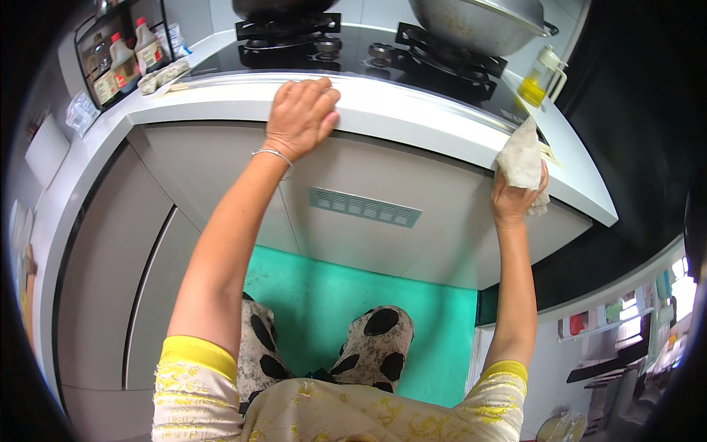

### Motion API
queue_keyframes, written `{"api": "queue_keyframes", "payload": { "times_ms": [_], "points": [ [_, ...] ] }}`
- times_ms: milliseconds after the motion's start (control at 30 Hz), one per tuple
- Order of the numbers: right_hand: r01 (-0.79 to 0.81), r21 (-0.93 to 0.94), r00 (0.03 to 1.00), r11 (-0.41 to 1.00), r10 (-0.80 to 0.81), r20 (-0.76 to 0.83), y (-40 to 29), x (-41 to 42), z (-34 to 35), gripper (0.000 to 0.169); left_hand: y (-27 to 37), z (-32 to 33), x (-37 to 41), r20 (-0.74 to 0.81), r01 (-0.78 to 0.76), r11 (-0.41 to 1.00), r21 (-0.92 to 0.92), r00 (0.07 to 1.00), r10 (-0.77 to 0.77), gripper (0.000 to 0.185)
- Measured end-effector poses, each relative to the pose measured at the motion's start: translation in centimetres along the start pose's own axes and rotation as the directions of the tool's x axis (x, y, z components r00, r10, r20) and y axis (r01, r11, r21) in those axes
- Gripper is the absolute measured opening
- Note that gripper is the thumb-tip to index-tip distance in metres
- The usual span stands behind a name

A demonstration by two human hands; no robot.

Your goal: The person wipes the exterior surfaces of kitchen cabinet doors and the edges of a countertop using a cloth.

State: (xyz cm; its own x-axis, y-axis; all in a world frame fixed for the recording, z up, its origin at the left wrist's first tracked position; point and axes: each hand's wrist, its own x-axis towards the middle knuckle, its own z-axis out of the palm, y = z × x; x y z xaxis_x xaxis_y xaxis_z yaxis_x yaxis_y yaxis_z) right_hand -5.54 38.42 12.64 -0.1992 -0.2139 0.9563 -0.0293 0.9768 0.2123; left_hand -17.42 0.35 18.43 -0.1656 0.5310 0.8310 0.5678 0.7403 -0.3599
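Observation:
My left hand [302, 115] rests on the front edge of the white countertop [215, 104], fingers bent over its top, holding no object that I can see. At the right, my right hand [511, 201] grips a beige cloth [521, 157] against the counter's front edge. Part of the cloth stands up above the fingers and a corner hangs below them. Behind both hands lies a black glass gas hob [359, 61] with two burners and two control knobs [382, 51]. A light strip runs along the hob's front border.
A large metal wok [475, 25] sits on the right burner, and a dark pan [276, 8] on the left. An oil jug [538, 77] stands right. Sauce bottles [124, 63] fill a black rack at left, near a rolled cloth [163, 77]. Below is a vented cabinet front [364, 207].

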Motion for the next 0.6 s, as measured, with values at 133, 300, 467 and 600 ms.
{"api": "queue_keyframes", "payload": {
  "times_ms": [133,300,467,600],
  "points": [
    [0.067,0.061,0.998,0.996,-0.065,-0.025,-4.8,1.7,1.6,0.042,1.0,-0.8,0.6,0.035,0.003,1.000,-0.031,0.999,-0.002,0.030],
    [0.027,0.141,0.999,0.990,-0.030,0.023,-14.2,6.0,4.6,0.044,-1.4,-2.7,0.5,0.110,-0.019,0.979,-0.201,0.993,0.041,0.038],
    [0.100,0.163,0.994,0.982,-0.106,0.027,-20.9,9.6,5.4,0.043,-4.6,-5.6,-2.0,0.176,-0.021,0.978,-0.208,0.983,0.059,0.059],
    [0.182,0.075,0.981,0.980,-0.186,0.051,-25.3,11.3,7.0,0.043,-9.6,-6.9,-5.7,0.166,0.148,0.987,-0.057,0.977,-0.136,0.068]
  ]
}}
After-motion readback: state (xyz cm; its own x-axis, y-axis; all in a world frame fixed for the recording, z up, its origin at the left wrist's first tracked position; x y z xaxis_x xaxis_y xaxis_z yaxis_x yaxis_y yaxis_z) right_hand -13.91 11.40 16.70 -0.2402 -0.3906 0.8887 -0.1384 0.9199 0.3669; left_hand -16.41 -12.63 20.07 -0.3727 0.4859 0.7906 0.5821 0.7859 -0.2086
